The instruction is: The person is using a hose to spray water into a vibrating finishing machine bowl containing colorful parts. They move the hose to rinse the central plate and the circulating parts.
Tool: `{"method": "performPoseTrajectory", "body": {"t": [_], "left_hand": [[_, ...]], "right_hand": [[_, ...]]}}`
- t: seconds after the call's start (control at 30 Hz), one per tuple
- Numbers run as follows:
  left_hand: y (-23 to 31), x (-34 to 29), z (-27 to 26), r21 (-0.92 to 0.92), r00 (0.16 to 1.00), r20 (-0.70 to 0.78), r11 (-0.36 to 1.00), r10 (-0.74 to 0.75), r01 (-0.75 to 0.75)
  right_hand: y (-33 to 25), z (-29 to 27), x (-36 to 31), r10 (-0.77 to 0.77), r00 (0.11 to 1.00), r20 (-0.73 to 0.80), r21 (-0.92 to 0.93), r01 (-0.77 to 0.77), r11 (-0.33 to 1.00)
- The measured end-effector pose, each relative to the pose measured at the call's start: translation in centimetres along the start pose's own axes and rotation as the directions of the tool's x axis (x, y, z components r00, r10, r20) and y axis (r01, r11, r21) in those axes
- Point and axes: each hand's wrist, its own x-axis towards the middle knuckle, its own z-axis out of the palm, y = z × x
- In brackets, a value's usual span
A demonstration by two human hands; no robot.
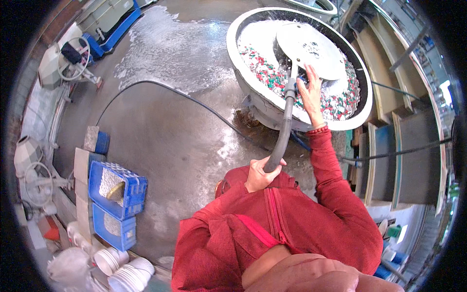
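A grey hose (285, 134) runs up from my body to a blue-marked valve joint (290, 91). My left hand (262, 174) is wrapped around its lower end, close to my waist. Beside the valve, my right hand (310, 96) is open with its fingers stretched out; whether it touches the valve cannot be told. Past the joint, a white neck meets a round white disc (311, 48) with small holes at its centre. Under the disc, a large white-rimmed tub (238, 73) contains many small red, green and white pieces (265, 70) and white foam.
A black cable (180, 92) crosses the wet floor. Blue crates (134, 194) and stacked white buckets (129, 277) stand at left. White machines with handwheels (73, 58) line the left wall. Wooden-edged shelving (384, 63) borders the tub's right.
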Motion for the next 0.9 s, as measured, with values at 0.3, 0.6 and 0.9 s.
{"method": "performPoseTrajectory", "body": {"t": [0.3, 0.6, 0.9], "left_hand": [[0.6, 0.1, -4.5, -0.002, 0.996, 0.085, 1.0, -0.024, 0.025], [-0.1, -0.4, -4.7, -0.068, 0.987, 0.135, 0.994, 0.089, -0.081], [-0.8, -1.8, -5.5, -0.104, 0.949, 0.247, 0.979, 0.195, -0.174]], "right_hand": [[-3.6, -5.0, 1.7, -0.231, 0.823, 0.518, 0.151, 0.178, 0.972], [-4.1, -6.2, 1.5, -0.293, 0.821, 0.491, -0.011, 0.342, 0.94], [-7.2, -2.5, 1.3, 0.064, 0.947, 0.314, -0.495, 0.106, 0.863]]}}
